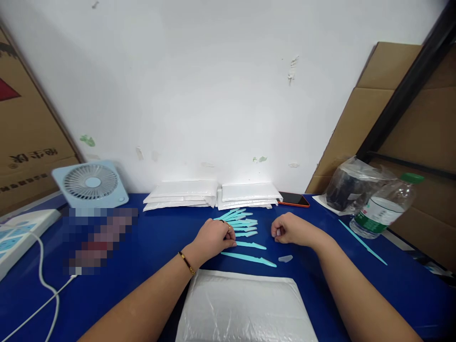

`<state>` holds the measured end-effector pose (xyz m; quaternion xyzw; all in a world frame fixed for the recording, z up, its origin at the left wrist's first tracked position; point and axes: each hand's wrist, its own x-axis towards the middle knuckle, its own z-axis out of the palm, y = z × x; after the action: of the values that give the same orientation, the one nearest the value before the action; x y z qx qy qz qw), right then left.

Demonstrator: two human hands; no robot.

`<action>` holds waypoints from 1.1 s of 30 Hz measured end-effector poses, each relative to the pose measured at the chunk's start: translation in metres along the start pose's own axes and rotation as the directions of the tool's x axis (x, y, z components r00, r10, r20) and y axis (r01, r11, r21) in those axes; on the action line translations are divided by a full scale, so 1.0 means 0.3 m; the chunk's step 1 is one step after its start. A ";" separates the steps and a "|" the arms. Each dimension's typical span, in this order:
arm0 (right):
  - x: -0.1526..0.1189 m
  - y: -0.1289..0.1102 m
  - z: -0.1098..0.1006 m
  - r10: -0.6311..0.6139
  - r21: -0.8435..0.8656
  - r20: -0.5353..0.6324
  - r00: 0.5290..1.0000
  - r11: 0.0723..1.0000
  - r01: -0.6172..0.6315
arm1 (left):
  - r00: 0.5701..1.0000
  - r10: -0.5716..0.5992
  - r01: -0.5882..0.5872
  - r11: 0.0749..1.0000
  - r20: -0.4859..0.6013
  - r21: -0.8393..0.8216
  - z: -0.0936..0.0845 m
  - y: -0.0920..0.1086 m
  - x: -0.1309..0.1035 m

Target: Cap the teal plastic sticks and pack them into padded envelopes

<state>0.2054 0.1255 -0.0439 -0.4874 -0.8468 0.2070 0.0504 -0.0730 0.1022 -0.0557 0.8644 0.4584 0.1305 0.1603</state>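
Note:
Several teal eyebrow razors [248, 259] lie fanned out on the blue table, blades to the right. My left hand [215, 236] rests over their handle ends, fingers curled and thumb against one razor [251, 245]; its grip is partly hidden. To the right of the fan, my right hand [288, 229] is closed just above the table, and whatever its fingers may hold is hidden. A small clear blade cap [285, 259] lies below that hand. Closest to me is a white padded mailer [245, 308], lying flat.
Two stacks of white mailers [183, 192] stand against the wall, beside a phone [294, 199]. On the right are a lone razor [363, 242], a bottle [383, 209] and a bagged dark cup [344, 187]. A blue fan [93, 183] and power strip [21, 235] with cables occupy the left.

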 end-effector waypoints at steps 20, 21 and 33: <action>0.019 -0.034 0.020 -0.077 0.174 0.044 0.996 0.982 0.068 | 0.997 -0.071 0.071 0.997 -0.043 -0.009 0.011 0.004 -0.002; 0.024 -0.039 0.028 -0.084 0.171 0.029 0.996 0.982 0.078 | 0.997 -0.071 0.071 0.997 -0.040 -0.004 0.013 0.005 0.000; 0.018 -0.057 0.008 -0.137 0.113 -0.093 0.986 0.983 0.147 | 0.991 -0.013 0.022 0.997 -0.136 0.070 0.006 0.019 -0.002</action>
<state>0.1881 0.1218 -0.0398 -0.4302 -0.8626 0.2324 0.1299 -0.0685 0.0983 -0.0553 0.8547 0.4801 0.1710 0.0989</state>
